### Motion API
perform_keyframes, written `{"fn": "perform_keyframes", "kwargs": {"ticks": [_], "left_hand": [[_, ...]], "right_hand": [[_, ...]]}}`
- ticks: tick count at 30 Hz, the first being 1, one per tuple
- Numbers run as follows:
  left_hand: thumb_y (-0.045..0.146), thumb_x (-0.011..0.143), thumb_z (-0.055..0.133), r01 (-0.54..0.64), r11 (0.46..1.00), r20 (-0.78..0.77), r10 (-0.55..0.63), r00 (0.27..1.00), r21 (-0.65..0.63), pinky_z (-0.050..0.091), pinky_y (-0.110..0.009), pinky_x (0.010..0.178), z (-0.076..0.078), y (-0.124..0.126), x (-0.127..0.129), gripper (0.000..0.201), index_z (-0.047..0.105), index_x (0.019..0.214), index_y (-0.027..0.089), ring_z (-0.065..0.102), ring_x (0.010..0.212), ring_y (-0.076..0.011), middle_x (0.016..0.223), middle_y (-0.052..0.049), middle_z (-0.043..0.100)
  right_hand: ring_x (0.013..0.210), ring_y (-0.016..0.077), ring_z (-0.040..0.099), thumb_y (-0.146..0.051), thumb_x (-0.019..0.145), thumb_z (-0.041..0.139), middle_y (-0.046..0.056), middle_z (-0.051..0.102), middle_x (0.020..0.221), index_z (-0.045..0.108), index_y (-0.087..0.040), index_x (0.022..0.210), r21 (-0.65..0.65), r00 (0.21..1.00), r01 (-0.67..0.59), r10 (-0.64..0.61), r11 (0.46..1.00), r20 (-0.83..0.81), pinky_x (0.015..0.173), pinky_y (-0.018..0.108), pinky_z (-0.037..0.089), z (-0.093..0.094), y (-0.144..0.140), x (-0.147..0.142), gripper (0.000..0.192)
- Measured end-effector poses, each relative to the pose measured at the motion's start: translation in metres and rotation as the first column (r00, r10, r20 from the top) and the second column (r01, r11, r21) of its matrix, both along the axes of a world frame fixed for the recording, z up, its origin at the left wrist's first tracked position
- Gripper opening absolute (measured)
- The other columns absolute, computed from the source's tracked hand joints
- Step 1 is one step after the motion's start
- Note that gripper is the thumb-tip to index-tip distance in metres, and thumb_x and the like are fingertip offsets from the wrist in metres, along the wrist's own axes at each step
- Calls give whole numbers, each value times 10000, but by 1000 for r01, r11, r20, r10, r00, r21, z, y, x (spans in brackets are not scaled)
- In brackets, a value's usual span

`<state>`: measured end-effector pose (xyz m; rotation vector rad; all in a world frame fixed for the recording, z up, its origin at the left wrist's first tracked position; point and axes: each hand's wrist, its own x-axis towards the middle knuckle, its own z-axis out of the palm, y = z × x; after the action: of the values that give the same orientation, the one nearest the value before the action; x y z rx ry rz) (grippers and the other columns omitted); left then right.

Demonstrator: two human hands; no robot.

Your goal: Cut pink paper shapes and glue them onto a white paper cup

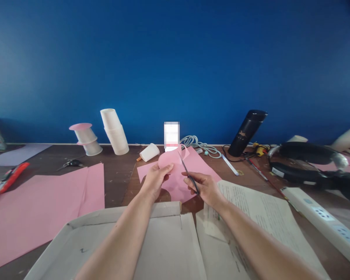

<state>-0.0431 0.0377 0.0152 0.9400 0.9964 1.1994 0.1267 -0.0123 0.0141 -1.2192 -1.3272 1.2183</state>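
Note:
My left hand (156,179) pinches a piece of pink paper (169,157) between thumb and fingers, holding it above the desk. In my right hand (204,186) is a pair of scissors (189,175), its dark blades pointing up and away along the right side of that piece. A narrow curled strip of pink paper (185,149) stands at the blade tips. Beneath both hands lies more pink paper (208,167) on the dark desk.
Pink sheets (46,206) and a red utility knife (13,179) lie left. Behind stand stacked paper cups (115,132), a tipped cup (149,152) and a black bottle (246,134). A cardboard box piece (163,241), printed papers (256,210) and a power strip (323,217) are nearer.

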Motion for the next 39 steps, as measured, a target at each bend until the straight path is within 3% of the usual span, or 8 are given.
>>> {"fn": "perform_keyframes", "kwargs": {"ticks": [8, 18, 39], "left_hand": [[365, 574, 770, -19, 999, -5, 19, 1000, -25, 381, -226, 584, 3, 0, 1, 332, 656, 791, 141, 474, 578, -83, 686, -5, 595], [403, 612, 746, -10, 1000, -12, 10, 1000, 24, 360, -220, 565, -7, 4, -3, 349, 653, 819, 137, 460, 573, -81, 689, -15, 578], [393, 607, 744, -55, 998, -8, 55, 998, 3, 329, -206, 531, -3, 4, -2, 321, 621, 756, 136, 436, 546, -72, 651, 0, 542]], "right_hand": [[521, 88, 483, -464, 711, 670, -10, 530, 630, 664, -129, 1066, 6, 999, 5, -6, 1000, 40, 521, 247, 434, 1, 0, 1, 488], [509, 87, 482, -475, 727, 650, -16, 522, 610, 665, -130, 1060, 22, 997, -7, 5, 1000, 81, 510, 243, 412, 2, 0, 0, 480], [511, 87, 470, -474, 691, 676, -17, 531, 612, 675, -135, 1048, -8, 998, 2, -2, 1000, 60, 507, 244, 415, 5, -1, -2, 493]]}}
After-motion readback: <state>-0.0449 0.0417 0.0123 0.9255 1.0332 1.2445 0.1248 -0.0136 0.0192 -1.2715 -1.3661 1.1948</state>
